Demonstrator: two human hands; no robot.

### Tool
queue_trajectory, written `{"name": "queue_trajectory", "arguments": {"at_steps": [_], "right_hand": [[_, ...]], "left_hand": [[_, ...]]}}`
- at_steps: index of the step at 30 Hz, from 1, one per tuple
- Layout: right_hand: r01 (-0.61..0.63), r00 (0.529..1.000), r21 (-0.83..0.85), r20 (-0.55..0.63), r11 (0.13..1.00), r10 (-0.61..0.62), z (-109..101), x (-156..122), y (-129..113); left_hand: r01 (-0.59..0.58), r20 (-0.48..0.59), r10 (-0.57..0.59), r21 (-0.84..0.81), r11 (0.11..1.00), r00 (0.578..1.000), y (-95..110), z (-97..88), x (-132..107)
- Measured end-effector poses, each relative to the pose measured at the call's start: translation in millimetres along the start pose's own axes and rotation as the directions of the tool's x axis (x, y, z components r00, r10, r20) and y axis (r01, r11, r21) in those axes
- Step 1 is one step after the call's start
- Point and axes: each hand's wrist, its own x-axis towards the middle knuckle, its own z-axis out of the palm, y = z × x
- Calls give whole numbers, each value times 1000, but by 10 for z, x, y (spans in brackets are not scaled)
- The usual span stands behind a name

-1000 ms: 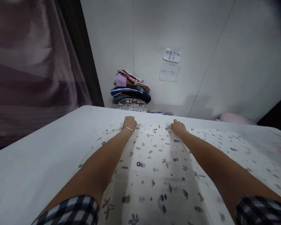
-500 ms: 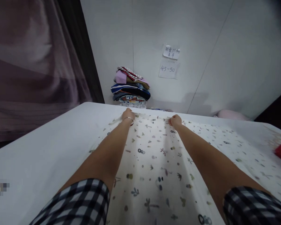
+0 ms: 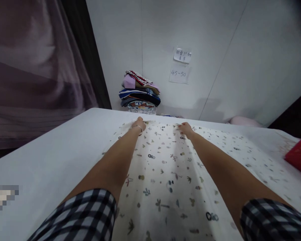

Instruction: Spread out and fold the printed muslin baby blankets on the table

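Observation:
A white cloth (image 3: pixel 165 174) printed with small plants and animals lies spread over a white table (image 3: pixel 52 157). Both my arms reach far forward over it. My left hand (image 3: pixel 138 124), with a thin bracelet at the wrist, rests on the cloth's far edge with its fingers curled down onto the fabric. My right hand (image 3: pixel 185 128) lies a little to the right on the same far edge, fingers pinched on the cloth. My sleeves are black-and-white checked.
A stack of folded clothes (image 3: pixel 140 93) stands against the white wall behind the table. Two paper notes (image 3: pixel 180 65) hang on the wall. A red object (image 3: pixel 299 155) sits at the table's right edge. A mauve curtain (image 3: pixel 35 67) hangs at left.
Both hands have slid farther away toward the table's far edge, drawing the cloth with them. The red object has come into view at right.

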Motion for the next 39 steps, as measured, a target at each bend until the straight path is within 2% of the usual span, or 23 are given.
{"name": "queue_trajectory", "arguments": {"at_steps": [6, 9, 12, 19, 24, 28, 30, 33, 35, 37, 39], "right_hand": [[46, 999, 12, -18, 999, -45, -103, -51, -329], [60, 997, 5, -43, 998, -60, -60, 16, -429], [45, 998, -9, -41, 999, -45, 7, 74, -402], [-33, 999, -35, 7, 999, 34, 198, 251, -88], [-57, 998, -62, 33, 996, 59, 298, 438, 52], [-26, 997, -75, 74, 997, 32, 259, 445, 76], [27, 994, -68, 112, 997, -19, 216, 366, 59], [153, 971, -69, 194, 986, -137, 173, 113, 42], [246, 945, -84, 241, 966, -220, 168, -130, 72], [372, 900, -175, 308, 912, -308, 176, -386, 148], [516, 829, -349, 436, 783, -351, 190, -604, 245]], "left_hand": [[-49, -58, 48, -30, 998, 997, 69, -307, 61], [-46, -87, 45, -11, 999, 995, 55, -363, 173], [-19, -62, 20, 18, 1000, 998, -8, -263, 269], [14, 31, -16, 56, 998, 999, -194, 114, 388], [24, 53, -28, 67, 997, 998, -263, 265, 478], [-9, 75, 4, 58, 998, 997, -294, 331, 500], [-46, 76, 43, 40, 998, 996, -349, 264, 502], [-68, 42, 66, 42, 997, 997, -588, -12, 454], [-15, -7, 15, 78, 997, 1000, -871, -272, 352], [80, -55, -74, 122, 989, 996, -1206, -527, 178], [168, -77, -158, 159, 973, 985, -1514, -721, -50]]}}
